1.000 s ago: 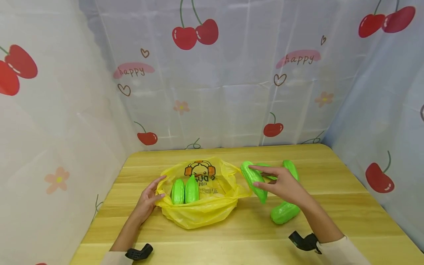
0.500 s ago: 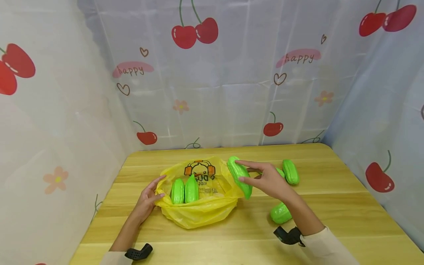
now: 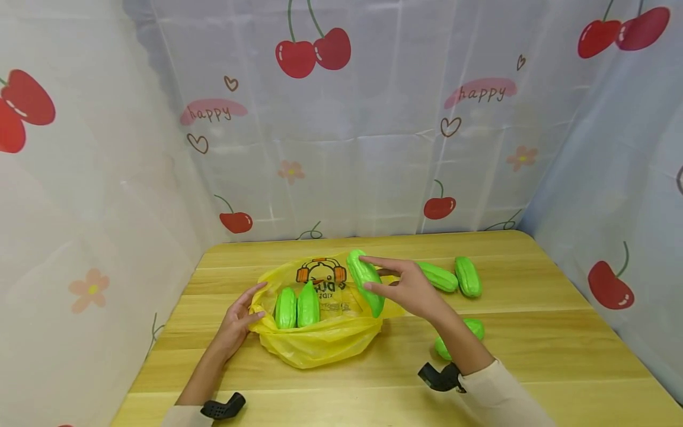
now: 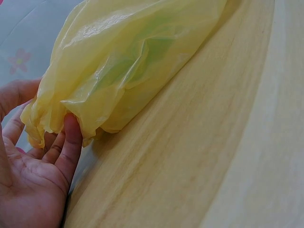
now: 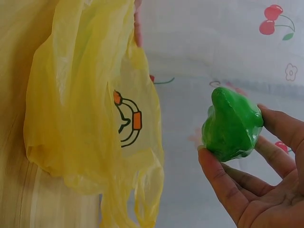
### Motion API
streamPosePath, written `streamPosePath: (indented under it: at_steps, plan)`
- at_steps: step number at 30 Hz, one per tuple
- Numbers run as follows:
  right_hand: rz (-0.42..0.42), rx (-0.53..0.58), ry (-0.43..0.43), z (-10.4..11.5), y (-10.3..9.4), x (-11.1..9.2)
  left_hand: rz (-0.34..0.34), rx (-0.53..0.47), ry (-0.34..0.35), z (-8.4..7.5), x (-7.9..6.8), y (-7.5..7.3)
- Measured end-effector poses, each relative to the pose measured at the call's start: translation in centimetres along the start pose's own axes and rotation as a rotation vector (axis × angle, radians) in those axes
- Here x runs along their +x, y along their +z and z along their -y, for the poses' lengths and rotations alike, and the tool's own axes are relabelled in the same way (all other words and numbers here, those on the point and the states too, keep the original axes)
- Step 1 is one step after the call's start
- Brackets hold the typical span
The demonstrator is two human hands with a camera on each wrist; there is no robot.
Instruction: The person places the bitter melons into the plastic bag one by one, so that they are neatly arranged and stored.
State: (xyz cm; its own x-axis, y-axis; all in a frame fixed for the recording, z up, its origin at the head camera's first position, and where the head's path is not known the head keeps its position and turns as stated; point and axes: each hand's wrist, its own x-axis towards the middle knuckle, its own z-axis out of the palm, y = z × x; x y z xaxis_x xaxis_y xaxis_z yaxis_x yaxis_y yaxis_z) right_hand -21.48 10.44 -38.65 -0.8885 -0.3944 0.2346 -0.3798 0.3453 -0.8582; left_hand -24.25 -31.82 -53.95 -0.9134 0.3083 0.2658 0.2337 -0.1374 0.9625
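Observation:
A yellow plastic bag, printed with a duck in headphones, lies mouth-up on the table. My left hand grips its left rim; in the left wrist view the thumb and fingers pinch the gathered film. Two ribbed green bitter melons, probably toys, lean inside: one melon at left, another melon beside it. Over the bag's right side, my right hand holds a third bitter melon between thumb and fingers. Its pointed end faces the camera in the right wrist view, where the bag is apart from it.
To the right on the wooden table lie more melons: one melon near the back, another melon beside it, and a nearer melon partly behind my right forearm. A cherry-print curtain encloses the back and sides.
My right hand has carried the bitter melon leftward from right of the bag to above its right side. The left hand keeps its grip on the rim, unmoved.

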Motion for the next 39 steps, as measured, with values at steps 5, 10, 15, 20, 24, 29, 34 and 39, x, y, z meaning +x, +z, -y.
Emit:
streamPosePath:
  at_steps: [5,10,15,20,24,29,34,39]
  plan:
    - [-0.016,0.014,0.007,0.0,0.9,0.6,0.004,0.005,0.001,0.0,0.0,-0.1]
    - [-0.037,0.037,0.011,-0.3,1.9,1.0,0.005,0.006,0.001,-0.1,0.0,-0.1]
    - [-0.059,0.056,0.016,-0.7,3.0,1.5,0.007,0.010,0.009,-0.1,0.0,-0.1]
    - [-0.086,0.085,0.023,-1.0,4.2,2.0,0.009,0.018,0.010,-0.2,0.0,0.0]
    - [-0.109,0.115,0.029,-1.1,5.1,2.3,0.005,0.010,0.009,-0.1,0.0,0.1]
    - [-0.135,0.107,0.017,-1.3,6.2,2.6,0.009,0.004,0.012,-0.1,-0.1,0.1]
    - [-0.135,0.108,0.011,-1.5,7.1,2.8,0.011,0.002,0.016,0.0,-0.1,0.0]
    - [-0.133,0.112,-0.020,-1.7,7.7,3.2,0.016,0.007,0.013,0.0,-0.1,-0.1]
